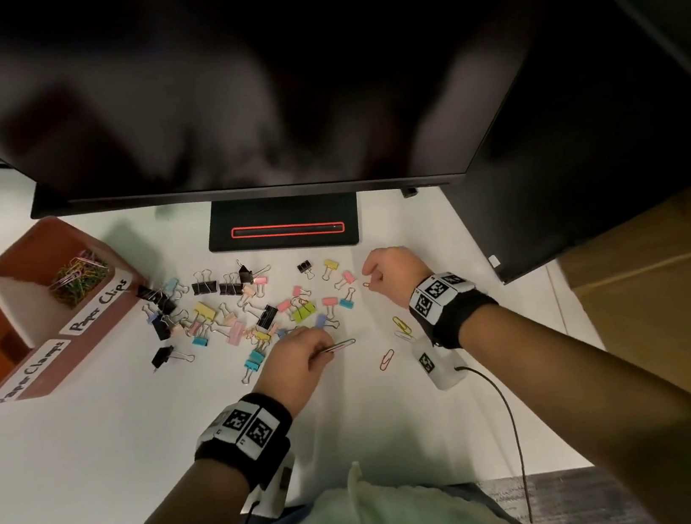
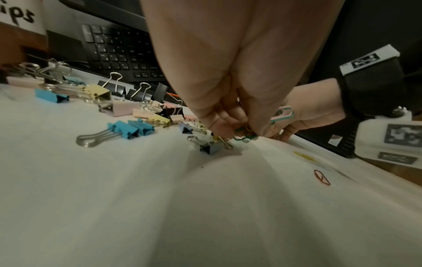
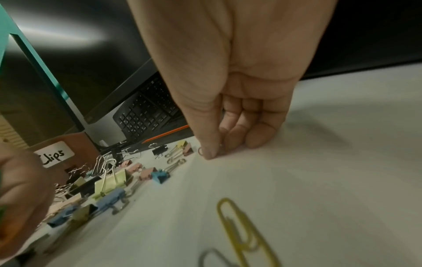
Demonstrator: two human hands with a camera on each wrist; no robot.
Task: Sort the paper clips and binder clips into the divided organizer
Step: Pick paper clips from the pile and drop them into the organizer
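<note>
A brown divided organizer [image 1: 90,324] sits at the left; its far cell labelled "Paper Clips" holds a pile of coloured paper clips [image 1: 77,277], and the near cell labelled "Paper Clamps" looks empty. Coloured and black binder clips [image 1: 248,306] lie scattered across the desk's middle. My left hand [image 1: 318,350] pinches a small bunch of paper clips [image 2: 282,113] just above the desk, beside a dark blue binder clip [image 2: 210,147]. Farther right, my right hand [image 1: 370,280] presses down with thumb and fingers pinching a red paper clip [image 1: 367,284] on the desk. Loose yellow [image 3: 242,227] and red [image 1: 387,359] paper clips lie between my forearms.
A dark monitor [image 1: 264,73] overhangs the back of the white desk [image 1: 97,465], its stand base [image 1: 283,212] right behind the clips. A black keyboard [image 2: 118,52] lies under the screen. A black cabinet [image 1: 627,133] stands at the right.
</note>
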